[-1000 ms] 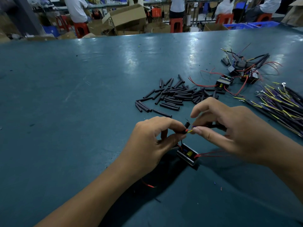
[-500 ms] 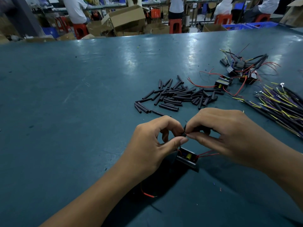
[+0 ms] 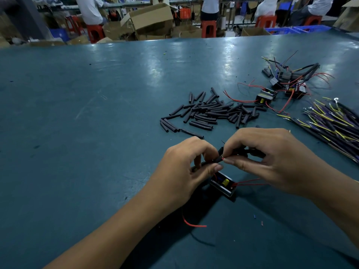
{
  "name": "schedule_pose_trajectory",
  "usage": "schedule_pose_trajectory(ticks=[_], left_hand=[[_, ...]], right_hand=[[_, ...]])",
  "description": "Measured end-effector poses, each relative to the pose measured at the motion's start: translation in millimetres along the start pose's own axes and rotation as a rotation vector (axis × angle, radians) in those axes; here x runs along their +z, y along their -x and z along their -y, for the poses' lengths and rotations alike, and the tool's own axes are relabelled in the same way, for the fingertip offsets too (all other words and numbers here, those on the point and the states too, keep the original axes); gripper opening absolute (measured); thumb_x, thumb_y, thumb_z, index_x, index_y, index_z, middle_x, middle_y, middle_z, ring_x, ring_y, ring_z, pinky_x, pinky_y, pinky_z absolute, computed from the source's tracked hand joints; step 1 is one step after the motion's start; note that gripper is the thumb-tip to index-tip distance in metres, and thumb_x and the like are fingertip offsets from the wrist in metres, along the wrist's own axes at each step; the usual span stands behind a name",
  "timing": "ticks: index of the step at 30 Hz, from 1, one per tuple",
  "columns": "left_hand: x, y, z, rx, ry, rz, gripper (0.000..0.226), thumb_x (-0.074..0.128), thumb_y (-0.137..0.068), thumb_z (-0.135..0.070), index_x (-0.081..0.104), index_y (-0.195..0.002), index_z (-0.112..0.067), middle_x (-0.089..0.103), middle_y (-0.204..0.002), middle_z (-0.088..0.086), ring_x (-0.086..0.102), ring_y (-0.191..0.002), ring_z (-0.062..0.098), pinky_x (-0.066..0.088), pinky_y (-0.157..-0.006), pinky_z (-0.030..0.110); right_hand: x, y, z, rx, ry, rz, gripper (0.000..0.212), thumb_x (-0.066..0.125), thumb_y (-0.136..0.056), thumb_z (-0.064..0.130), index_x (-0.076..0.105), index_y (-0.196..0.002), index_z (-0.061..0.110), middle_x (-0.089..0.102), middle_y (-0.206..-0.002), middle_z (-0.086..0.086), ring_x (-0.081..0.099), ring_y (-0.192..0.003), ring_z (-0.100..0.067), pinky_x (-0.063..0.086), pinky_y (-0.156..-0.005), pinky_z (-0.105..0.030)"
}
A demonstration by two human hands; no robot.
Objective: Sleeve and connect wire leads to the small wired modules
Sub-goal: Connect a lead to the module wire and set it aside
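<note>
Black sleeve [image 3: 220, 155]: short tube piece, sits between your two hands just above the small wired module [image 3: 223, 184], a red wire tip showing at its right mouth. Judged light, soft-walled, easily crushed flat; pinch it near the end, not mid-length, so the bore stays open for the lead. The lead itself looks thin and limp; hold it close to the tip or it will likely buckle instead of feeding.

Module: small black open-topped box with a yellow part inside, resting on the counter [image 3: 97, 133] below your fingertips. Red wires [image 3: 248, 181] run off its right end under your right hand; another red wire [image 3: 192, 224] curls out by your left wrist. Judged light enough to skid if the leads get tugged.

Grip, left hand [image 3: 184, 171]: thumb and forefinger closed together on the sleeve's left end, other fingers curled.

Grip, right hand [image 3: 272, 162]: thumb and forefinger pinched on the red wire tip at the sleeve mouth, with a dark lead running back under the palm. Whether the tip is already inside the tube, you cannot tell from here.

Outward: pile of spare black sleeves [image 3: 209, 111] just beyond your hands; more wired modules [image 3: 266, 97] with red leads at far right; bundle of yellow and purple wire leads [image 3: 330, 123] along the right edge.
</note>
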State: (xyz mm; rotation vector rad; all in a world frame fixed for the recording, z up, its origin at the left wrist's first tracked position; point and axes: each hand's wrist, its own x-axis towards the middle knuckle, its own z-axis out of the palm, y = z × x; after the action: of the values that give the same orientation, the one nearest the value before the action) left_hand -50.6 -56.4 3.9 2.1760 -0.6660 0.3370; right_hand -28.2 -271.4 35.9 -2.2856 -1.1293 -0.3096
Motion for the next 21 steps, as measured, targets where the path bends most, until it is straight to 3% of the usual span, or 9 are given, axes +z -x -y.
schedule_pose_trajectory(ticks=[6,11,17,21], left_hand=[[1.5,2.1,-1.6,0.035,0.002,-0.025,0.009,0.077,-0.087,-0.018,0.071,-0.09,-0.012,0.064,-0.082,-0.008,0.055,-0.074,0.007,0.035,-0.067,0.007],[2.4,4.7,1.8,0.019,0.057,-0.02,0.009,0.077,-0.088,-0.019,0.075,-0.094,-0.013,0.067,-0.079,-0.013,0.061,-0.071,0.007,0.045,-0.064,0.014],[2.8,4.2,2.7,-0.098,0.24,-0.002,0.014,0.082,-0.082,-0.026,0.069,-0.086,-0.024,0.06,-0.072,-0.024,0.048,-0.057,0.0,0.036,-0.057,0.008],[3.7,3.8,1.4,-0.07,0.218,-0.028,0.017,0.083,-0.081,-0.025,0.066,-0.083,-0.025,0.059,-0.072,-0.023,0.049,-0.061,0.001,0.037,-0.06,0.008]], right_hand=[[-1.2,-0.7,1.1,-0.004,-0.019,0.026,0.009,0.066,-0.089,0.023,0.07,-0.091,0.015,0.065,-0.082,0.007,0.06,-0.075,-0.008,0.046,-0.069,-0.021],[0.7,-1.0,1.8,0.024,-0.065,0.018,0.011,0.066,-0.088,0.024,0.071,-0.092,0.015,0.066,-0.083,0.008,0.062,-0.076,-0.009,0.047,-0.069,-0.021],[-2.0,-0.5,4.1,0.057,-0.068,-0.004,0.008,0.065,-0.09,0.027,0.071,-0.091,0.022,0.066,-0.083,0.014,0.064,-0.078,-0.005,0.045,-0.071,-0.016],[-0.8,0.0,4.9,0.131,-0.153,0.01,0.002,0.065,-0.089,0.029,0.067,-0.09,0.028,0.066,-0.082,0.014,0.065,-0.078,-0.007,0.043,-0.069,-0.012]])
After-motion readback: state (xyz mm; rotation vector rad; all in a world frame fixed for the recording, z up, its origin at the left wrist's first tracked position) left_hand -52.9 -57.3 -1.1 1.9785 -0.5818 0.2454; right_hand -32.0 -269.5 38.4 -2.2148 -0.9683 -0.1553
